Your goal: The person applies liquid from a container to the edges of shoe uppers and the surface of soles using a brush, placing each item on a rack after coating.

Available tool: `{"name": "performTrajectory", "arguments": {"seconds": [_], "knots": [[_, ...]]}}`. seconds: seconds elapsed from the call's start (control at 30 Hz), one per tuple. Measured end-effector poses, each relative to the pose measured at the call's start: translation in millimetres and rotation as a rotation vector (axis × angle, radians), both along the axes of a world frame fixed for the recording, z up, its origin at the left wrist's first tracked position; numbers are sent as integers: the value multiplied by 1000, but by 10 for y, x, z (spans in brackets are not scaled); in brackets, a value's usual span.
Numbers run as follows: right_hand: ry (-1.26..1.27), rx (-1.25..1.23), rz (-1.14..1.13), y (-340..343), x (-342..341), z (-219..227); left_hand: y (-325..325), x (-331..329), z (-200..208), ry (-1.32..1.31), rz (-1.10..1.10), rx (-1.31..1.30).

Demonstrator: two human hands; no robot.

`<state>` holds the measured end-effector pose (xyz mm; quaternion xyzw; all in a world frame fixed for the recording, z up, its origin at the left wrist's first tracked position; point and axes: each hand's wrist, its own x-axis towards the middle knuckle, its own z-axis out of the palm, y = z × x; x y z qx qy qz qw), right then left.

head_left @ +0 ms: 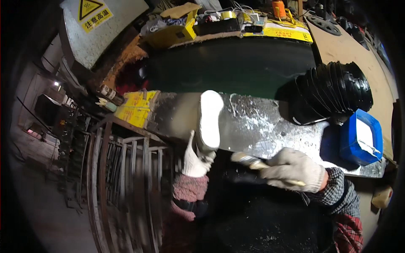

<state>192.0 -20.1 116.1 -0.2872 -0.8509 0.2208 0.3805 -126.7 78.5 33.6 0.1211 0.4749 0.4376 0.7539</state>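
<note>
My left hand, in a pale glove, is closed round the near end of a sole-shaped piece. Its upward face is coated bright white, and it stands out over the metal-topped bench edge. I cannot make out whether a whole shoe is beneath it. In my right hand, also gloved, a brush is gripped by its handle, bristles pointing left toward the white piece but apart from it. To the right, a blue square tub holds white liquid, with drips down its rim.
White smears mark the metal bench top. Several nested black pieces lie in a stack at right. Beyond runs a dark green belt, with a yellow box behind. A metal rack stands at left, below a hood bearing a warning sign.
</note>
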Motion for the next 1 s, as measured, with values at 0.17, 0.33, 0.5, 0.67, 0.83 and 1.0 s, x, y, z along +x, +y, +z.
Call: {"name": "performTrajectory", "arguments": {"seconds": [0.17, 0.33, 0.5, 0.67, 0.83, 1.0], "knots": [[175, -102, -433, -371, 729, -130, 1240, -286, -69, -354, 299, 159], [366, -143, -689, -798, 1231, -157, 1534, 652, 124, -303, 120, 470], [364, -110, -721, -1035, 1382, -106, 1166, 2449, 1, 59, -470, 140], [546, -34, -823, -1513, 1543, -165, 976, 2680, -103, -90, -704, -10], [727, 101, -1115, -1676, 1753, -158, 423, 2752, 4, -23, -654, 31], [403, 191, -1280, -1438, 2127, 178, 177, 2450, 192, -297, -388, 263]]}}
